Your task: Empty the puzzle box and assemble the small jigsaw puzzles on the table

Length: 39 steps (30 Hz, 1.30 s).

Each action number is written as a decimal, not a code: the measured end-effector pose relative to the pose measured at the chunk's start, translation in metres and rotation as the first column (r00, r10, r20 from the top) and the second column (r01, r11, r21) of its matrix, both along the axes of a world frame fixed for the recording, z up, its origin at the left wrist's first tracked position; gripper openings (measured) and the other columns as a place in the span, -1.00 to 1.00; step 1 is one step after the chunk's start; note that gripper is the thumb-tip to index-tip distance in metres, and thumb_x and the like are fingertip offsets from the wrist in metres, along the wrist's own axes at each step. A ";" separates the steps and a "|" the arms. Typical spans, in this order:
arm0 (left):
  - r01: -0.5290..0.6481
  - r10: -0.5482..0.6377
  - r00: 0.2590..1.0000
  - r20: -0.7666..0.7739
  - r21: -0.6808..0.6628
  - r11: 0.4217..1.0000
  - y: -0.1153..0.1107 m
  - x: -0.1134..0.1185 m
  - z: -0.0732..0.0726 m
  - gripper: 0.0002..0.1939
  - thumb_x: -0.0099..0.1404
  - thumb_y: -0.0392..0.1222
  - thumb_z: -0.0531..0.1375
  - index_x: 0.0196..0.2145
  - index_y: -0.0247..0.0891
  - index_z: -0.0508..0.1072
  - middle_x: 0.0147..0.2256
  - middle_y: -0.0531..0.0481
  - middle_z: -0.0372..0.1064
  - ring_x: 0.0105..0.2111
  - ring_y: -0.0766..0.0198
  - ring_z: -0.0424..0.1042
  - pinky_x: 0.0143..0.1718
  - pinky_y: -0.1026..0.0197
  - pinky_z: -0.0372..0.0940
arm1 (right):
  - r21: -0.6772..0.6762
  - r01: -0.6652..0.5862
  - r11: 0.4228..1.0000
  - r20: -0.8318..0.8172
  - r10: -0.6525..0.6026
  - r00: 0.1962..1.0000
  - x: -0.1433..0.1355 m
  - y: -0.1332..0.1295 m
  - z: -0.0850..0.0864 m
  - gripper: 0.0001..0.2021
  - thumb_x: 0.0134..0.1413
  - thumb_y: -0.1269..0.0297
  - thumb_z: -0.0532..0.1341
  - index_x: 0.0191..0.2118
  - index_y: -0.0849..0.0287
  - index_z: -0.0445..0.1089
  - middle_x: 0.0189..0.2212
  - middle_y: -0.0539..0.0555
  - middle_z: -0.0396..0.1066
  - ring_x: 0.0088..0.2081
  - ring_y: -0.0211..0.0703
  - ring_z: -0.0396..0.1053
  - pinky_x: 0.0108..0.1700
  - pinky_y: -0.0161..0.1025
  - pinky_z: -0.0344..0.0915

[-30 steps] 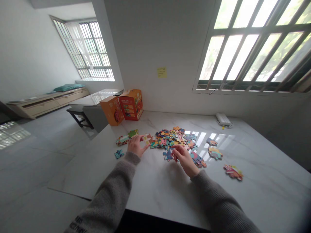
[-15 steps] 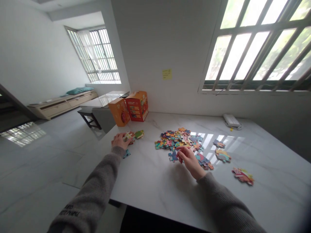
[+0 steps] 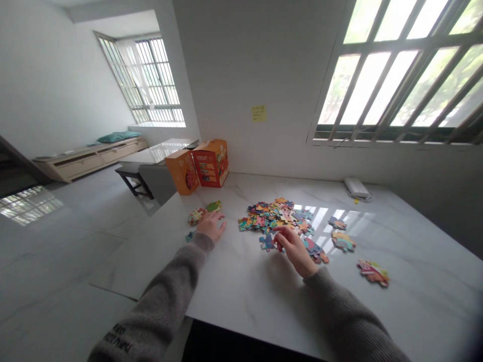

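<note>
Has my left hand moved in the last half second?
Yes: your left hand has moved right, toward the puzzle pile, judged against the red-orange box.

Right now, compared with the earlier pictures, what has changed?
The left hand carried a cream-and-yellow puzzle piece leftward from beside the puzzle pile, appears to have let it go at the small cluster, and has come partway back right, fingers spread. The right hand stays by the blue puzzle piece at the pile's near edge; the pile and orange puzzle boxes look unchanged.
</note>
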<state>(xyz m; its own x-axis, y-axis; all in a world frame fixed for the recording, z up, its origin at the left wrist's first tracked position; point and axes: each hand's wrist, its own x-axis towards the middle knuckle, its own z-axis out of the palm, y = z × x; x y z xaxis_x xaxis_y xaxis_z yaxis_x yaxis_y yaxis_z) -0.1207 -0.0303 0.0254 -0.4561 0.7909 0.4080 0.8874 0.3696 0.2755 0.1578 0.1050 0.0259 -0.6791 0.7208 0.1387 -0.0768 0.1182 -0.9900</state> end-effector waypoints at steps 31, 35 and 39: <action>0.181 -0.597 0.154 0.787 0.572 0.800 0.066 0.079 -0.016 -0.51 0.02 0.01 0.41 -0.20 -0.30 0.36 -0.44 0.07 0.38 -0.57 0.33 0.41 -0.46 0.15 0.43 | 0.191 -0.026 0.981 0.095 0.008 0.995 -0.002 -0.003 -0.008 -0.71 0.22 -0.02 0.13 -0.23 0.13 0.32 -0.52 -0.06 0.31 -0.54 -0.28 0.20 -0.49 -0.32 0.15; 0.223 -0.586 0.048 0.809 0.564 0.795 0.064 0.104 -0.013 -0.52 0.03 0.05 0.41 -0.27 -0.32 0.34 -0.48 0.04 0.44 -0.60 0.30 0.45 -0.51 0.15 0.44 | 0.146 0.012 0.989 0.078 -0.024 0.997 -0.002 -0.001 -0.007 -0.58 0.15 -0.14 0.16 -0.47 0.11 0.19 -0.64 -0.10 0.19 -0.59 -0.30 0.11 -0.54 -0.33 0.08; 0.320 -0.548 0.059 0.835 0.504 0.802 0.059 0.112 -0.014 -0.56 0.04 0.04 0.42 -0.42 -0.32 0.31 -0.56 -0.02 0.47 -0.61 0.28 0.46 -0.53 0.21 0.40 | 0.080 0.082 0.993 0.030 -0.085 0.996 0.000 0.005 -0.003 -0.55 0.12 -0.19 0.17 -0.45 0.13 0.24 -0.62 -0.07 0.25 -0.59 -0.29 0.16 -0.53 -0.32 0.13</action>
